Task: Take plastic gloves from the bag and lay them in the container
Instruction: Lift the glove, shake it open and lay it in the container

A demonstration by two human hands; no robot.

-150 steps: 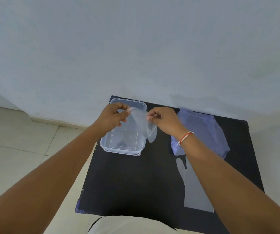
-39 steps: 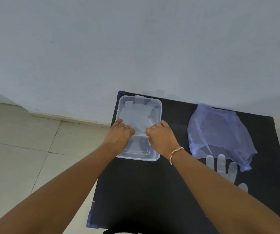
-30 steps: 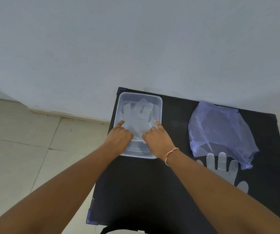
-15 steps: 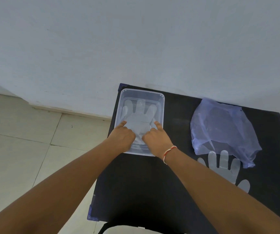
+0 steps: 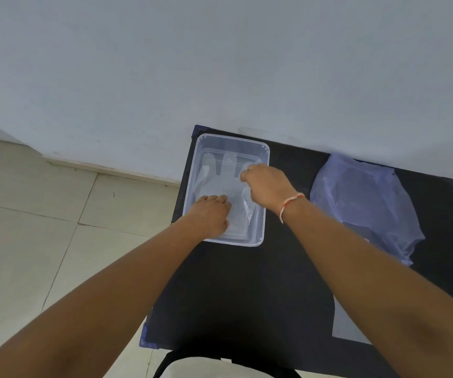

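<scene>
Clear plastic container (image 5: 265, 186), rectangular with rounded corners, standing at the far left corner of a black table (image 5: 247, 290) set against a pale wall (image 5: 219, 64).

Item: plastic glove (image 5: 219, 181), translucent, lying flat inside the container, finger end toward the container's far wall, cuff end crumpled near its right wall.

Item: left hand (image 5: 210, 215), inside the container at its near end, palm down, fingers together and pressing on the glove's cuff end; nothing pinched so far as can be seen.

Item: right hand (image 5: 264, 186), over the container's right side, fingers curled inward with the tips down at the glove's finger end; whether they pinch the film cannot be told. A red-and-white thread band (image 5: 289, 204) circles its wrist.

Item: bag (image 5: 364, 203), thin bluish plastic, slumped on the table well to the right of the container, not touching it.

Item: second glove (image 5: 348, 326), flat on the table nearer than the bag and right of the container, mostly hidden by the right forearm.

Left of the container, beyond the table edge: pale floor tiles (image 5: 42, 241).
</scene>
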